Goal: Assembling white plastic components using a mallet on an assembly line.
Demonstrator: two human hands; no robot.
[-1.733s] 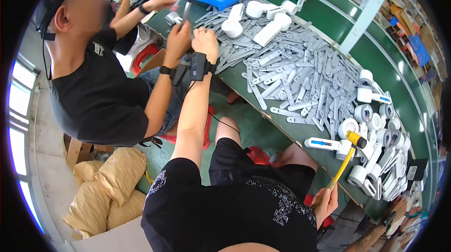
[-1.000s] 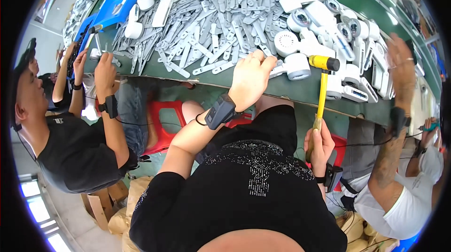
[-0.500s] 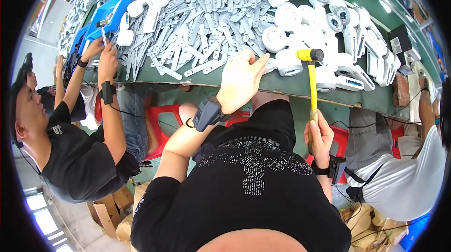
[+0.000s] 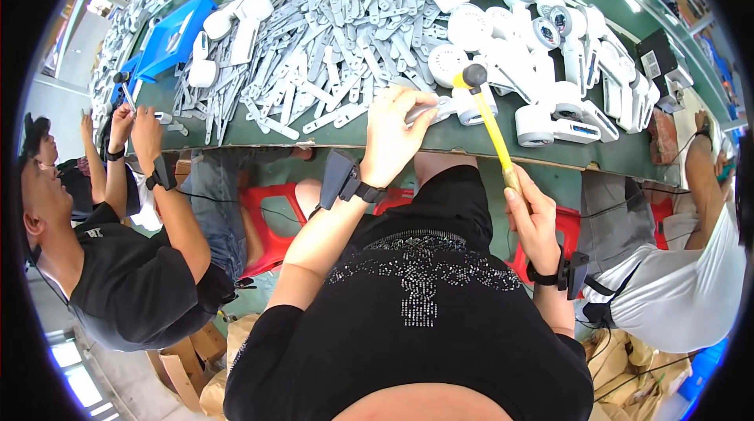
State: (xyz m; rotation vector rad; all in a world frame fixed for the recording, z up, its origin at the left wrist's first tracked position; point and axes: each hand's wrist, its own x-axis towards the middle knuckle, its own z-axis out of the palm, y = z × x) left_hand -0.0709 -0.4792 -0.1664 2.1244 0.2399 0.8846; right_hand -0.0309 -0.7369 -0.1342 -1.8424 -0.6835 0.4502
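My right hand (image 4: 536,214) is wrapped round the lower handle of a yellow mallet (image 4: 493,132) with a black striking face. Its head is tilted up to the left, over the front of the white fan-like units. My left hand (image 4: 393,132) is closed at the table's front edge, thumb and fingers pinching a light grey plastic piece (image 4: 443,109). That piece points toward a white round-headed unit (image 4: 469,111) partly hidden behind the mallet; whether the two touch, I cannot tell. A large heap of flat grey plastic strips (image 4: 330,60) lies just beyond my left hand.
Many white handheld units (image 4: 581,103) with round heads crowd the right side of the green table (image 4: 345,137). Blue trays (image 4: 182,32) stand at the left, where a co-worker (image 4: 118,280) holds a hammer. Another person (image 4: 675,295) sits at right, near a brick (image 4: 664,138).
The mallet head has swung left and slightly up, tilting the handle. My left fingers have drawn closer together round the grey piece. The co-worker's hands and hammer have moved left and down.
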